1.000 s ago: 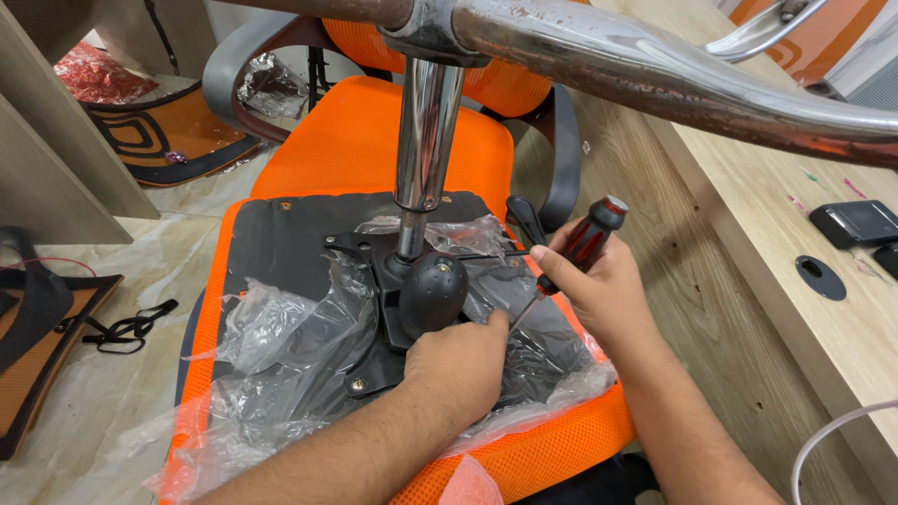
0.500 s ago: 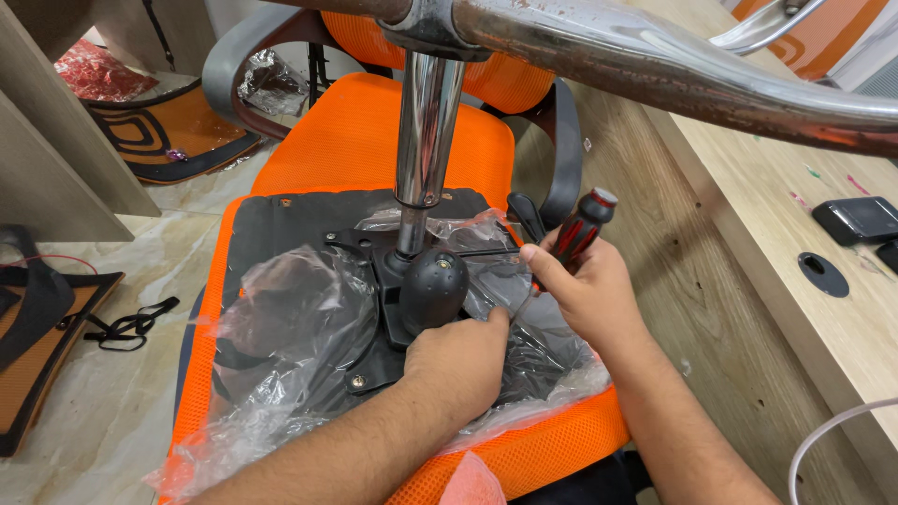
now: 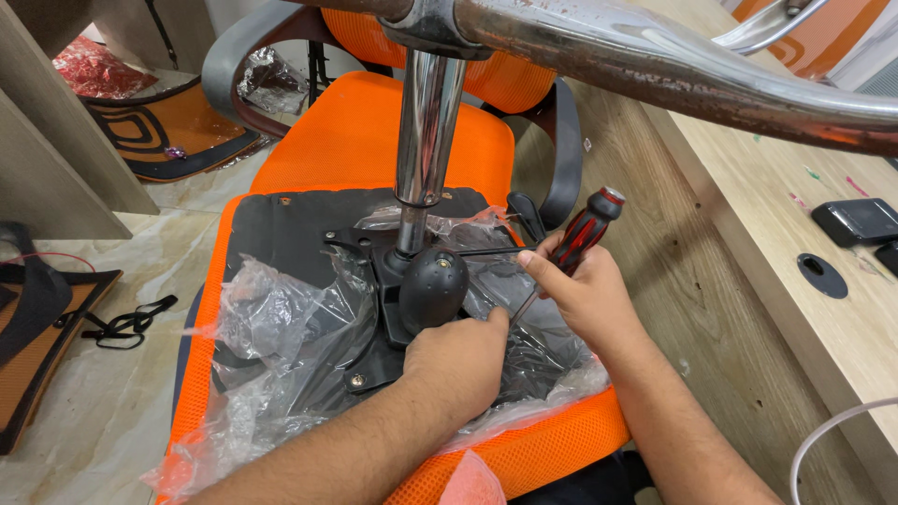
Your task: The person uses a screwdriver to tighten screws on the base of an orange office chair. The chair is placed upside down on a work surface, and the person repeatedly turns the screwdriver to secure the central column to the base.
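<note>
- Pale stone floor point(image 3: 112, 234) spreads to the left, with loose black straps point(image 3: 126, 323) lying on it, and a light wooden worktop point(image 3: 748, 234) runs along the right.
- An orange office chair point(image 3: 374, 140) lies upside down, its black underside facing the camera and its chrome column point(image 3: 426, 122) rising toward the metal legs point(image 3: 673, 79) overhead.
- Crumpled clear plastic wrap point(image 3: 271, 323) covers much of the black underside, around the black mounting plate point(image 3: 379, 369).
- The left hand point(image 3: 458, 360) rests on that plate just below a rounded black knob point(image 3: 433, 285), its fingers curled and pressed down; it has barely shifted over the last second.
- The right hand point(image 3: 580, 295) has its fingers wrapped around a red-and-black screwdriver point(image 3: 585, 234), whose shaft slants down and left to the plate beside the left hand.
- Compared with a second ago, the screwdriver handle stands slightly more upright and the tip stays in the same spot, which suggests the person is turning a screw there; the screw itself is hidden.
</note>
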